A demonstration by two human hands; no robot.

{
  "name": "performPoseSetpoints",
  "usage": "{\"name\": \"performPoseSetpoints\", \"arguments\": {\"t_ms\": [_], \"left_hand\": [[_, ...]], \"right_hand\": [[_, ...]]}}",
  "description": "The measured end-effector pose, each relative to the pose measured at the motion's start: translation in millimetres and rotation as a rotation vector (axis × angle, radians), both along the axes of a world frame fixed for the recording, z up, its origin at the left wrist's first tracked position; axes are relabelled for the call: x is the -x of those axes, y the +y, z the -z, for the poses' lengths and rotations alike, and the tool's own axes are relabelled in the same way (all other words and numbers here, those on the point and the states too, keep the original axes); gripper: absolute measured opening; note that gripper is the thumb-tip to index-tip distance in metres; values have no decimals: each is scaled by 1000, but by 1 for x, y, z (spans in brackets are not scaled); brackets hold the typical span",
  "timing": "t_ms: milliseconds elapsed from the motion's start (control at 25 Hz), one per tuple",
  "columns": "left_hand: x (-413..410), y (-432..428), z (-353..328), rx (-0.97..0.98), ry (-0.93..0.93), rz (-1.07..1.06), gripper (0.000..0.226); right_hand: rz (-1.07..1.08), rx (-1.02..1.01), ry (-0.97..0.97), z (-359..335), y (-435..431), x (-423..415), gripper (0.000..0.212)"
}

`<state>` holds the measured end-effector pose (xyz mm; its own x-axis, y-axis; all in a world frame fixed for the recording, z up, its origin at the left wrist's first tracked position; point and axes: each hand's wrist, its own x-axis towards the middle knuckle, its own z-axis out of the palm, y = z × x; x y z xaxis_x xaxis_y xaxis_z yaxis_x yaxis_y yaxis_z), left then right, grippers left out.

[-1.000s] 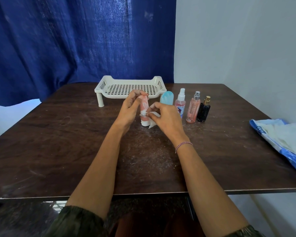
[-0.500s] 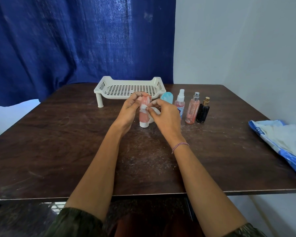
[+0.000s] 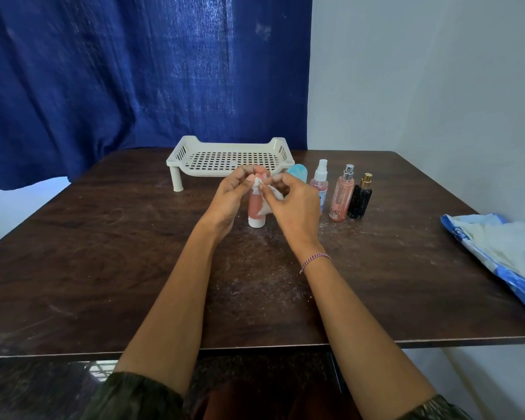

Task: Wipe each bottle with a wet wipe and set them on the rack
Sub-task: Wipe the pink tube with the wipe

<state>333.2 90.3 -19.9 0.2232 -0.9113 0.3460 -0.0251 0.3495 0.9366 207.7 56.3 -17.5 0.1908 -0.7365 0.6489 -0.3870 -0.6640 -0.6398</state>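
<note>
1. Bottle (image 3: 253, 206) upright on its white cap near the table's (image 3: 103, 253) far edge, just in front of the rack (image 3: 225, 160); probably kept standing for steadiness.
2. Left hand (image 3: 226, 201) curled round its top end, bracing it.
3. Right hand (image 3: 294, 207) pinching wet wipe (image 3: 267, 209) against its upper side, for rubbing.
4. Pink matte body, white cap, partly hidden by wipe.

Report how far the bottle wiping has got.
Done: nothing; no bottle stands on the white rack yet. In hand: the left hand holds the pink tube cap-down while the right hand pinches the wet wipe against its top. Left: the light blue bottle, white-capped spray bottle, pink spray bottle and black perfume bottle wait beside it.
</note>
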Motion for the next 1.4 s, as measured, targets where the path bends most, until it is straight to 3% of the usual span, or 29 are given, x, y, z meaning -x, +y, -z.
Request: {"name": "performPoseSetpoints", "arguments": {"t_ms": [320,560,760,1000,1400], "left_hand": [[0,0,1,-4,5,10,23],[2,-1,2,-39,39,-25,24],[0,-1,2,-41,71,-5,31],[1,-4,4,-35,-15,-61,24],[5,-2,3,75,-77,-79,22]], "right_hand": [[-78,72,-11,1,3,-4,27],[1,-11,-87,0,-5,-3,27],[-91,114,-13,1,2,-7,26],[-12,32,-127,-3,-5,-1,23],[-19,19,-69,-3,-4,-2,27]]}}
